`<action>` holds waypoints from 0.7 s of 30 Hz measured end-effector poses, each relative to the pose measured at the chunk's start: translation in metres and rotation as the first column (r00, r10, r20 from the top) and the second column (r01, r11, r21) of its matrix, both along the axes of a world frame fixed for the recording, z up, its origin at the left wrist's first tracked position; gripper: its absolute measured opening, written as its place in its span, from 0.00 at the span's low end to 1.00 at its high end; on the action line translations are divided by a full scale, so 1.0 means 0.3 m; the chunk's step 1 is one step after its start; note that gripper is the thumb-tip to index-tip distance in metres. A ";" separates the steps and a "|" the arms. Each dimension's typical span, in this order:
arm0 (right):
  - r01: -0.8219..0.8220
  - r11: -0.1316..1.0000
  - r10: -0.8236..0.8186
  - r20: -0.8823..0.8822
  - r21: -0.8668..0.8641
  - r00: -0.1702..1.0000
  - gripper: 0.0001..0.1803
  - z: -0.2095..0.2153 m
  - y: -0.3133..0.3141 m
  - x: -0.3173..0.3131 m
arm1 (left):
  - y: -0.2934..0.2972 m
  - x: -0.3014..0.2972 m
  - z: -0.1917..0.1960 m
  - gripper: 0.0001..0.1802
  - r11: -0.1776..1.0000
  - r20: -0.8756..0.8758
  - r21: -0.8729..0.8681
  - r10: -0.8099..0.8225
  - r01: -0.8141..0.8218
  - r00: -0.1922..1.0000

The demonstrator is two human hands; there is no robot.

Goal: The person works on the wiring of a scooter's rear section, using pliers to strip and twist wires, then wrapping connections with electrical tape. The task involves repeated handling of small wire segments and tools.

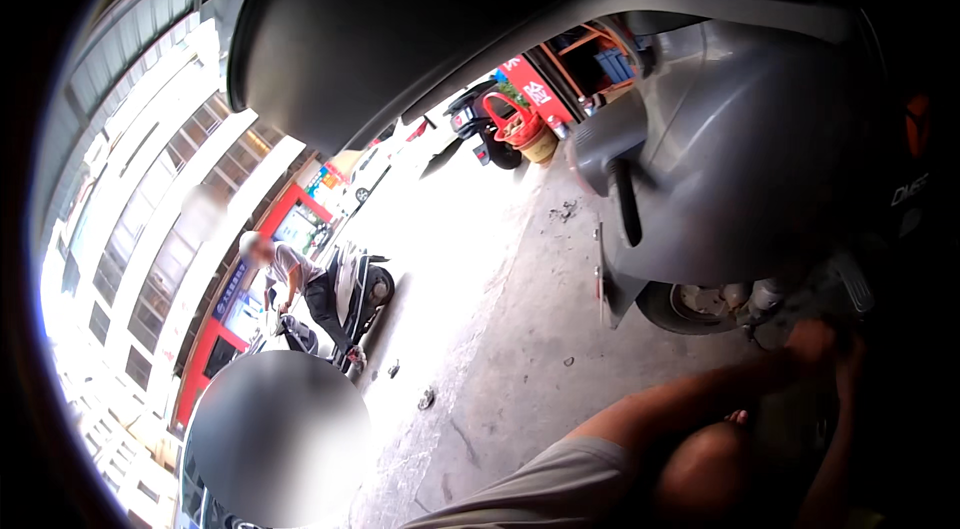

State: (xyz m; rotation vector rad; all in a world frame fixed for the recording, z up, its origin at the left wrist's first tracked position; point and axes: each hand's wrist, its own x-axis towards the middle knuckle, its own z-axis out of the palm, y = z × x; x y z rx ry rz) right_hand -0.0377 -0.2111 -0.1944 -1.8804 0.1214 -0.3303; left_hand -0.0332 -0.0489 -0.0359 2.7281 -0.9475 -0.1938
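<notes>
A grey motor scooter (740, 159) fills the upper right, tilted across the view. Below its body panel shows part of a wheel (690, 304) with a metal hub. My left arm, in a grey sleeve, reaches from the lower edge to the shadow beneath the scooter. There my left hand (810, 339) is curled closed by the scooter's underside; what it grips is lost in the dark. Right beside it, my right hand (849, 347) comes up from below. Its fingers are too dark to make out. A metal pedal-like part (854, 279) sits just above both hands.
A large dark panel (340, 49) hangs across the top. A red basket (510, 124) and a tan bucket (540, 146) stand on the concrete farther off, beside a parked motorbike (485, 129). At left, a person (295, 274) leans on a white scooter (350, 294). My bare knee (705, 464) is below.
</notes>
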 end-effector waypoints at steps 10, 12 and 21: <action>-0.056 0.985 0.064 0.043 -0.166 0.997 0.24 0.087 -0.131 0.042 | -0.065 0.114 -0.232 0.09 0.996 0.039 -0.084 -0.039 0.042 0.998; 0.088 0.989 -0.063 0.203 -0.116 0.977 0.17 0.111 -0.050 0.021 | 0.003 0.133 -0.249 0.09 0.994 0.041 -0.106 -0.019 0.024 0.999; 0.194 0.942 -0.180 0.076 -0.274 0.981 0.17 0.183 0.236 0.044 | 0.133 0.136 -0.170 0.08 0.967 0.146 -0.254 0.017 0.021 0.989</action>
